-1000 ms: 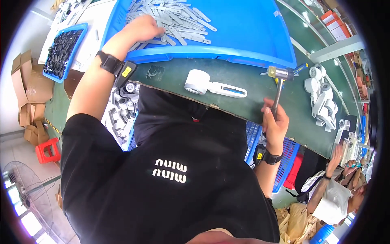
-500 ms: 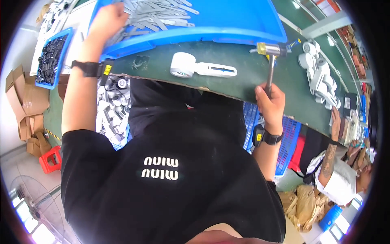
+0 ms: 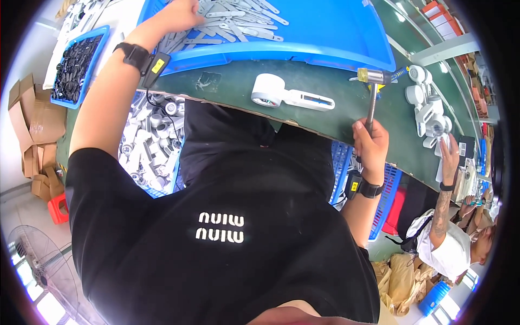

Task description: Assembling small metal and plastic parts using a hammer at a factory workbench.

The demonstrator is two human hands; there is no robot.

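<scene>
My left hand [image 3: 181, 15] is over the left part of a big blue tray [image 3: 325, 57], its fingers curled in at the pile of flat grey strips [image 3: 233, 24]. Whatever may be between those fingertips is hidden. My right hand [image 3: 372, 142] grips the handle of a small hammer [image 3: 374, 77], held upright with its head up and a yellowish face pointing left. Between my hands, a white handheld fan body [image 3: 268, 89] with a round head and slotted handle [image 3: 310, 100] lies on the green table [image 3: 233, 81].
A small blue tray of black parts [image 3: 73, 67] stands at the left. White fan bodies [image 3: 428, 105] lie at the right, where a co-worker's hand [image 3: 448, 157] reaches in. Below the table edge are a bin of white parts [image 3: 154, 143] and a blue crate [image 3: 387, 200].
My left hand has moved right, further over the strips. The hammer stays upright in my right hand. The co-worker's hand now reaches the white fan bodies. The whole view has shifted slightly.
</scene>
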